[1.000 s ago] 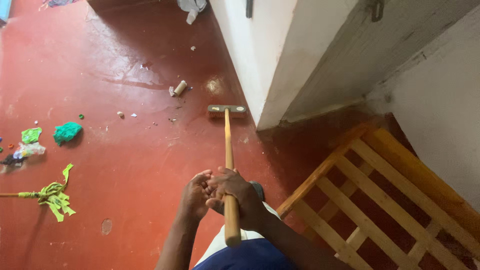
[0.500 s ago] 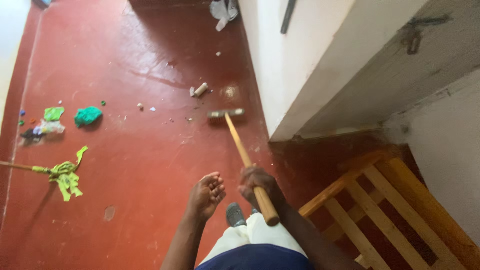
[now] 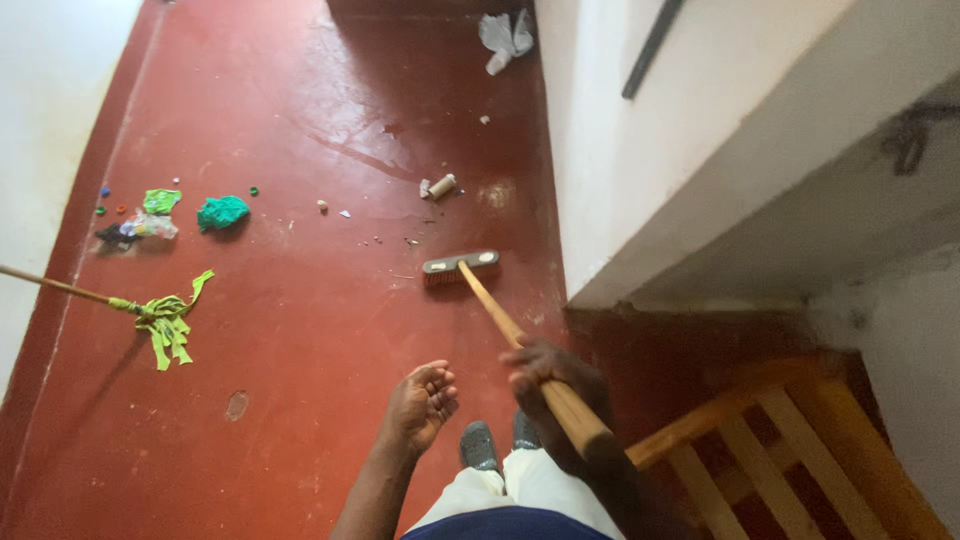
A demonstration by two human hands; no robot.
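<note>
Down on the red floor (image 3: pixel 300 330), a green mop (image 3: pixel 165 322) with a wooden stick lies by the left edge, and beyond it sit green scraps (image 3: pixel 222 211) and small bits of litter. Further right a small pale tube (image 3: pixel 441 186) rests near the middle, with a crumpled white paper (image 3: pixel 505 35) toward the far edge. My left hand (image 3: pixel 420 403) hangs loose with fingers spread, holding nothing. My right hand (image 3: pixel 548 385) is wrapped around the wooden handle of the broom (image 3: pixel 462 266), whose brush head rests on the floor near the white wall (image 3: pixel 620 150). A wooden slatted frame (image 3: pixel 790 450) stands at the right.
</note>
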